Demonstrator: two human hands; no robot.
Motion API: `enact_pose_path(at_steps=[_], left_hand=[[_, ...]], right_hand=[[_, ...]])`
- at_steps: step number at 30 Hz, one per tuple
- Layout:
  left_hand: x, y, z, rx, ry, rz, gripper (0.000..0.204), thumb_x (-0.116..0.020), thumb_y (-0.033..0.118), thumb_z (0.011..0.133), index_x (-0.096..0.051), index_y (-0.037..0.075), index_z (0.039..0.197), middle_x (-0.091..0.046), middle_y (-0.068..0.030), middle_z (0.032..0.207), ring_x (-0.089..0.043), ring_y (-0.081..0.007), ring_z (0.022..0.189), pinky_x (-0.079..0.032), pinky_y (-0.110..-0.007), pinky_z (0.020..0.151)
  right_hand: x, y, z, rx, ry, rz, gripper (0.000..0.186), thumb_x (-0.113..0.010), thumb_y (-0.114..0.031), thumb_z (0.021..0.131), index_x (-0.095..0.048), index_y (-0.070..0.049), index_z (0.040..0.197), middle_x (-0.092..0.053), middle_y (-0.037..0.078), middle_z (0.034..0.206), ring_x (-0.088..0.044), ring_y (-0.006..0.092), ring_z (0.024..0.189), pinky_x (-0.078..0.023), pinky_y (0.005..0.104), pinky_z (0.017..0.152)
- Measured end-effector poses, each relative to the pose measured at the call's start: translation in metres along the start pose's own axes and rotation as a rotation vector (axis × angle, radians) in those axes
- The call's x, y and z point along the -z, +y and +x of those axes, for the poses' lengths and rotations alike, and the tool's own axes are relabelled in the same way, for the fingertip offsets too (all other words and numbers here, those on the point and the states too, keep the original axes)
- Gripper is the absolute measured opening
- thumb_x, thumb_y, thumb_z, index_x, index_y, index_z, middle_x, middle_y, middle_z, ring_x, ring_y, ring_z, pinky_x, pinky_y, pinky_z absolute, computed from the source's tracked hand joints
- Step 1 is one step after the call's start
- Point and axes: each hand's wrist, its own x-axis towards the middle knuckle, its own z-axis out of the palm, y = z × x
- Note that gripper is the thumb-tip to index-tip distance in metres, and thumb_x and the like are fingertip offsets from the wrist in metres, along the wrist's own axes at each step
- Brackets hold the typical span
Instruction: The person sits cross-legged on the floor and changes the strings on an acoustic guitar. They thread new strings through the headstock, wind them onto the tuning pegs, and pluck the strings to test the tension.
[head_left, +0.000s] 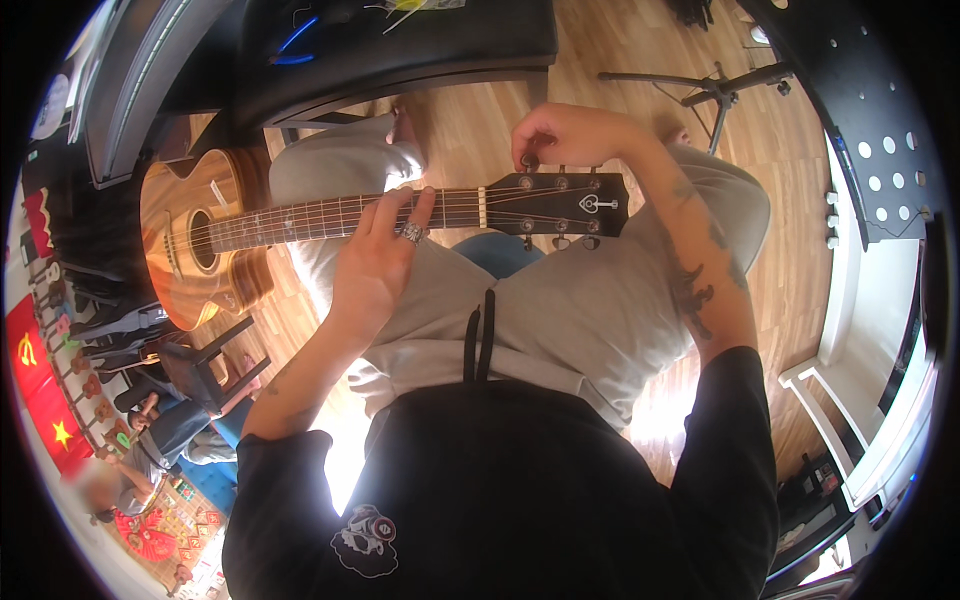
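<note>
An acoustic guitar lies across my lap, its wooden body at the left and its dark headstock to the right. My left hand rests over the strings and fretboard of the neck. Its fingers stretch across the neck, a chunky ring on one; the thumb is hidden. Closed at the far edge of the headstock, my right hand pinches a tuning peg between its fingers. More tuning pegs stick out along the near edge.
A black padded bench stands ahead, with a blue strip on it. Farther right, a black tripod stand has its legs spread on the wooden floor. A dark stool is at the left, and another person sits at lower left.
</note>
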Motion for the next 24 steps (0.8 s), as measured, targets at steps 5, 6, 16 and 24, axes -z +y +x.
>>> enact_pose_path(at_steps=[5, 6, 16, 24], left_hand=[[-0.002, -0.001, 0.0, -0.005, 0.011, -0.002, 0.052, -0.074, 0.013, 0.087, -0.062, 0.013, 0.137, -0.06, -0.0091, 0.124, -0.062, -0.0303, 0.11, -0.057, -0.04, 0.085], [-0.001, 0.0, 0.0, -0.002, 0.007, -0.004, 0.052, -0.074, 0.013, 0.087, -0.062, 0.013, 0.137, -0.06, -0.0091, 0.124, -0.062, -0.0303, 0.11, -0.057, -0.04, 0.085], [-0.003, 0.0, 0.0, 0.011, 0.013, -0.033, 0.051, -0.074, 0.011, 0.086, -0.063, 0.013, 0.136, -0.06, -0.0084, 0.124, -0.062, -0.0303, 0.11, -0.057, -0.041, 0.083], [-0.006, -0.002, 0.002, 0.008, 0.029, -0.011, 0.051, -0.075, 0.011, 0.085, -0.064, 0.013, 0.135, -0.06, -0.0083, 0.122, -0.061, -0.0299, 0.109, -0.057, -0.041, 0.083]], right_hand=[[-0.005, 0.003, -0.001, 0.004, 0.06, -0.015, 0.022, -0.053, 0.012, 0.078, -0.069, 0.0, 0.088, -0.071, 0.009, 0.087, -0.068, 0.0167, 0.083, -0.053, 0.0313, 0.077], [-0.007, 0.006, 0.004, 0.003, 0.055, -0.025, 0.021, -0.052, 0.013, 0.079, -0.067, 0.0, 0.086, -0.07, 0.009, 0.086, -0.067, 0.0171, 0.084, -0.053, 0.0312, 0.077], [-0.017, 0.006, 0.015, -0.004, 0.111, -0.107, 0.018, -0.05, 0.01, 0.077, -0.064, -0.002, 0.075, -0.065, 0.01, 0.075, -0.064, 0.0194, 0.077, -0.051, 0.0342, 0.075], [-0.014, -0.037, -0.005, -0.38, 0.072, -0.253, 0.037, -0.057, -0.03, 0.102, -0.073, 0.0, 0.088, -0.063, 0.005, 0.07, -0.057, 0.0155, 0.065, -0.046, 0.0336, 0.065]])
